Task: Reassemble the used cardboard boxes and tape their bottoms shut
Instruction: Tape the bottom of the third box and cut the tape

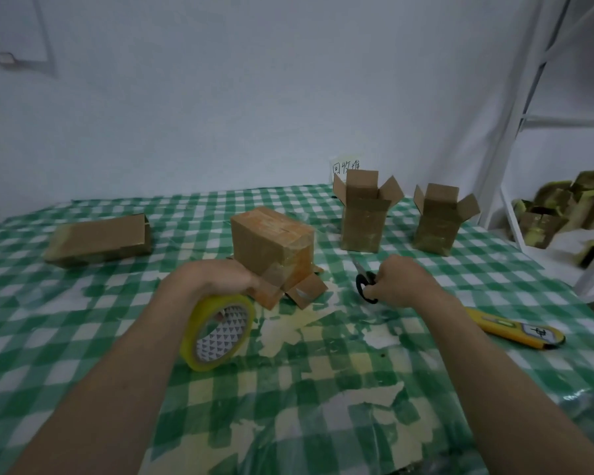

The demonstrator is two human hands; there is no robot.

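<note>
The left hand [232, 277] grips the tape roll [216, 329] beside the upturned box [271, 248] at mid-table, whose bottom looks freshly taped. The right hand [396, 281] curls around the scissors [366, 282]; the next move likely calls for cutting the tape free.

I see a green-and-white checked tablecloth [83, 337], worn to pale yellowish patches near its middle. On it, the upturned box [271, 248] is brown with an orange tint over its taped face. Left of that box lies a flattened brown box [100, 240]; right of it stand two open brown boxes [364, 217] [439, 221]. Just in front of the upturned box, the tape roll [216, 332] is yellow, its core printed with grey triangles on white. To its right, black-handled scissors [366, 282], then a yellow knife [515, 329] with black details. Behind everything, a white wall [254, 97].
</note>
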